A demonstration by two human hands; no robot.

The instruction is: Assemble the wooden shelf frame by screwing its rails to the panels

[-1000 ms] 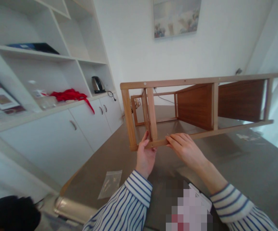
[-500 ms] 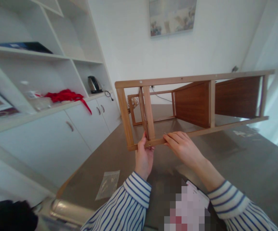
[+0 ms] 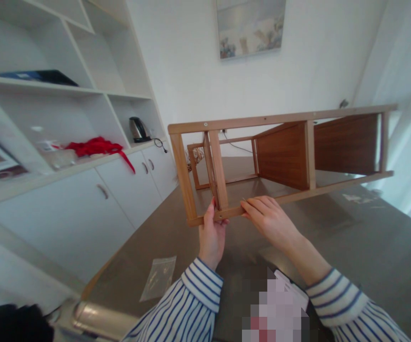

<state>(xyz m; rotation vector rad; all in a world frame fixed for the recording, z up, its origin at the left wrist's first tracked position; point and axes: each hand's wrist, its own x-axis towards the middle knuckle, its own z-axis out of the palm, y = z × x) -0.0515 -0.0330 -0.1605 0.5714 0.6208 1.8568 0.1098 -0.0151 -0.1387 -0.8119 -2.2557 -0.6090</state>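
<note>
- While the frame lies on its side on the grey-brown tabletop (image 3: pixel 351 247), the left hand (image 3: pixel 210 233) grasps the light wooden shelf frame with dark brown panels (image 3: pixel 280 156) at its lower rail, thumb up along an upright post.
- The right hand (image 3: pixel 270 221) is just beside it at three o'clock. Its fingers are bent with the tips on the same rail; whether they pinch anything small there cannot be told.
- A smaller wooden frame piece (image 3: pixel 195 167) stands behind the posts at twelve o'clock, close to the shelf frame's far side.
- A clear flat plastic bag (image 3: pixel 158 284) lies on the tabletop at seven o'clock from the hands, near the table's left edge and well apart from the frame.
- At ten o'clock, a white cabinet with doors (image 3: pixel 84 209) runs close along the table's left edge. On its counter are a crumpled red cloth (image 3: pixel 94 146) and a steel kettle (image 3: pixel 136 129).
- A white curtain (image 3: pixel 410 142) hangs at two o'clock, past the frame's far end.
- Bare tabletop spreads at four o'clock, to the right of the arms.
</note>
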